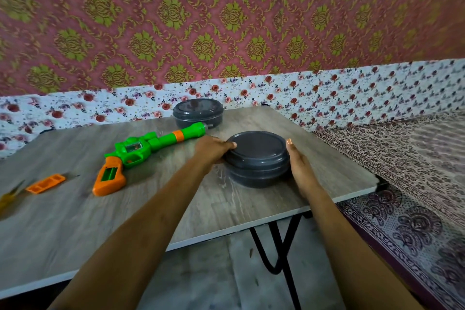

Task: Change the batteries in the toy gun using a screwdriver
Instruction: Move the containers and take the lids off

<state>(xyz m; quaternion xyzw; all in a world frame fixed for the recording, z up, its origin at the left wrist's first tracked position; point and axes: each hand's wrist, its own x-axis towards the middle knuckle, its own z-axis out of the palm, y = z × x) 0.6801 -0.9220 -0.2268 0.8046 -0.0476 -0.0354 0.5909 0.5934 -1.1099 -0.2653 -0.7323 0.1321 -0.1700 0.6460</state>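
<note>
A green and orange toy gun (141,153) lies on the grey wooden table (176,204), its orange grip showing an uncovered battery slot. The orange battery cover (45,183) lies to its left, and a yellow-handled screwdriver (8,196) sits blurred at the far left edge. A dark grey round lidded container (256,158) stands near the table's right edge. My left hand (214,150) grips its left side, thumb on the lid rim. My right hand (300,166) presses flat against its right side with straight fingers.
A second dark grey round container (198,113) stands at the back of the table by the gun's muzzle. The table's right corner (377,181) is close to the near container. A patterned bedspread (402,184) lies to the right, below table height.
</note>
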